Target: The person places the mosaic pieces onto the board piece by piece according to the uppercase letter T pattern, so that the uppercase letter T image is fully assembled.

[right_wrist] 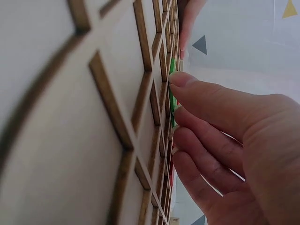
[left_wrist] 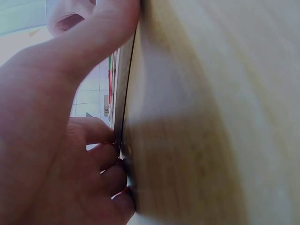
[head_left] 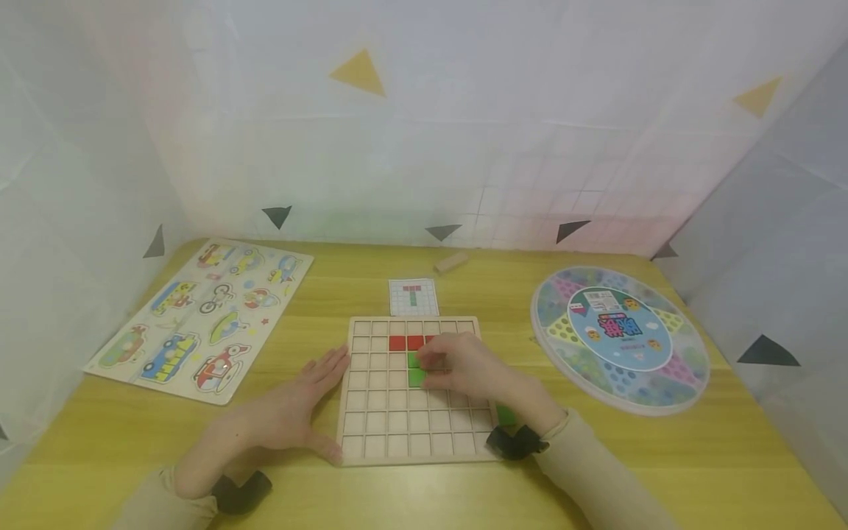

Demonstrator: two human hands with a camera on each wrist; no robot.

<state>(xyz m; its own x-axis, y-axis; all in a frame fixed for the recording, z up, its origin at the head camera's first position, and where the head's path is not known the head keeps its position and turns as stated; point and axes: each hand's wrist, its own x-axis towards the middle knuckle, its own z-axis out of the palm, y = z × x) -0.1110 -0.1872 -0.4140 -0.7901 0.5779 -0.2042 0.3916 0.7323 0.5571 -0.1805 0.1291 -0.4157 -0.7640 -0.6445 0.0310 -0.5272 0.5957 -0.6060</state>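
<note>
A wooden grid board (head_left: 386, 445) lies flat on the table. It holds three red tiles (head_left: 397, 344) in a row, the rightmost partly covered by fingers, with two green tiles (head_left: 416, 378) in a column below the middle one. My right hand (head_left: 467, 368) is over the board, thumb and bent fingertips at the green tiles; in the right wrist view a green tile (right_wrist: 172, 65) shows between thumb and fingers. My left hand (head_left: 285, 412) rests against the board's left edge, fingers extended and thumb spread toward the lower corner.
A pattern card (head_left: 414, 297) with a red and green T lies just beyond the board, near a small wooden block (head_left: 451, 262). A vehicle puzzle board (head_left: 255, 346) is left; a round game box (head_left: 620, 330) is right. Something green (head_left: 506, 415) shows under the right wrist.
</note>
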